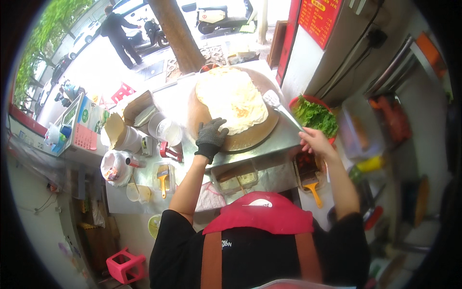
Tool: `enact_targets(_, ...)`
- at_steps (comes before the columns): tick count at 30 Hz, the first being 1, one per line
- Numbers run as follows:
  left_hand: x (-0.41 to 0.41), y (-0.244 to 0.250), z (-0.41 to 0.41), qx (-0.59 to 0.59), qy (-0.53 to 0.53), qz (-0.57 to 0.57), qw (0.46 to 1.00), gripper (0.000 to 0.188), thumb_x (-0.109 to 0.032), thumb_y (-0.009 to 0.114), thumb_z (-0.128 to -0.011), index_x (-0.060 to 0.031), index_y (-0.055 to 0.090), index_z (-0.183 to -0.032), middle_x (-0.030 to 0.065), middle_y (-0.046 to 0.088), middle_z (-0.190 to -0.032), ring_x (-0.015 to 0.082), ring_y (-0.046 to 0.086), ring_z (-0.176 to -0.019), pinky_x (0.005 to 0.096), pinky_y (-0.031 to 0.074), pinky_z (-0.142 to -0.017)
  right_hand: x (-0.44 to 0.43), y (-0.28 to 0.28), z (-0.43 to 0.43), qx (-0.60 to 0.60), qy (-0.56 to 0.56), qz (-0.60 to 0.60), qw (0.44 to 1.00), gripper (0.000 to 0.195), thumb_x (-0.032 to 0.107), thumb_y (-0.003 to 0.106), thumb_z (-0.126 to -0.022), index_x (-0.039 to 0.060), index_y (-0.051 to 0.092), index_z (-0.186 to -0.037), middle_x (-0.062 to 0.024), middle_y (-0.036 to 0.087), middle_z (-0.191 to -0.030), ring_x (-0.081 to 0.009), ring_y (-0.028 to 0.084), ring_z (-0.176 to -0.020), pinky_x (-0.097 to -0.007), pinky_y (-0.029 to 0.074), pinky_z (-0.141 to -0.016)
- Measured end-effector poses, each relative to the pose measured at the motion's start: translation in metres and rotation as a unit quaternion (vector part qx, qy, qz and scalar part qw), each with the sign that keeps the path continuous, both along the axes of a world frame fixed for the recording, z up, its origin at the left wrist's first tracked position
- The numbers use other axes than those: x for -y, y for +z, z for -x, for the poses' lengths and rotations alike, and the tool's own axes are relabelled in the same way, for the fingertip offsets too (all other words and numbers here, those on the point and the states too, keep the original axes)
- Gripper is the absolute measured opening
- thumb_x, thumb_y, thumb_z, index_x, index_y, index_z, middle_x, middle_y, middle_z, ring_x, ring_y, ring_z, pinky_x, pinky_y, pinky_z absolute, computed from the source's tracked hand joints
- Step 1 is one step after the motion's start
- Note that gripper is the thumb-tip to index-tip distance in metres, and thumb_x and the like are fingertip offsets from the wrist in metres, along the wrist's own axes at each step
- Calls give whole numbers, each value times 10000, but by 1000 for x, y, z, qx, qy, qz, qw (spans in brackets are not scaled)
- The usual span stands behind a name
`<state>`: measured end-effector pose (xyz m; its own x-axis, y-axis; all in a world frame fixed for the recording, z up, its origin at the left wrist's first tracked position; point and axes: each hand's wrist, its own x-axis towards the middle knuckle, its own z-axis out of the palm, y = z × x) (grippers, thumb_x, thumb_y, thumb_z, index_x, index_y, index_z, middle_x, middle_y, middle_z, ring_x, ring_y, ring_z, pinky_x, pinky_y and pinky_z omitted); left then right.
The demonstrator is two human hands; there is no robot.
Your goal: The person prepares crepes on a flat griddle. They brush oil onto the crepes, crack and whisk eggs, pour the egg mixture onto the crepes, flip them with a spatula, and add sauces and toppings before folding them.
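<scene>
A large pale flatbread (234, 101) lies on a round griddle (249, 143), reaching past its far left edge. My left hand (212, 136), in a dark knit glove, rests at the near left edge of the flatbread with its fingers spread. Bare, my right hand (316, 142) is closed around the metal handle of a spatula (285, 111). The spatula's pale, wide head is at the right edge of the flatbread. Just beyond my right hand is a red bowl of lettuce (316, 116).
Left of the griddle stand clear plastic pitchers (169, 130), a white tub (130, 140) and a container with a yellow-handled brush (163, 178). A sauce container with another brush (313, 191) is at right. A tree trunk (178, 36) rises behind; a person (119, 36) stands outside by a scooter.
</scene>
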<state>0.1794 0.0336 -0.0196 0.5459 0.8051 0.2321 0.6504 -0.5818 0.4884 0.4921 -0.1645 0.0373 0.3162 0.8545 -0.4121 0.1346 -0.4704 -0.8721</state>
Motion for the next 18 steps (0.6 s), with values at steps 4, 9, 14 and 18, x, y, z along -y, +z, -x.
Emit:
enact_targets(4,-3,0,-26,-37,-1,-4,999,436,-381,548,-810,-157,544,-1184,82,537,-1235,257,487,-1145,515,192,-1039,-9,-8,6,-47,37,30,998,312,237,540,-895,56,567,-1148,-10,577,-699,-67,564,-536,-174,411,-426)
enact_targets(9,-1,-3,-25,-74,14,-14,997,505,-422,537,-808,-146,501,-1229,92,497,-1281,257,441,-1201,554,154,-1040,34,8,31,-86,94,62,990,311,210,547,-892,64,564,-1166,-6,583,-684,-56,558,-530,-172,419,-427)
enact_targets(14,16,15,-4,-142,11,-1,990,516,-395,572,-788,-142,497,-1231,82,491,-1289,262,427,-1219,586,133,-1032,65,14,36,-143,103,98,979,324,236,550,-892,48,559,-1155,-21,601,-701,-73,562,-518,-179,431,-428)
enact_targets(18,27,13,14,-127,37,-27,991,495,-344,599,-783,-150,502,-1229,63,473,-1310,273,400,-1242,570,126,-1049,51,0,16,-129,30,75,988,263,289,519,-906,53,579,-1006,-8,587,-701,-82,558,-528,-181,423,-434)
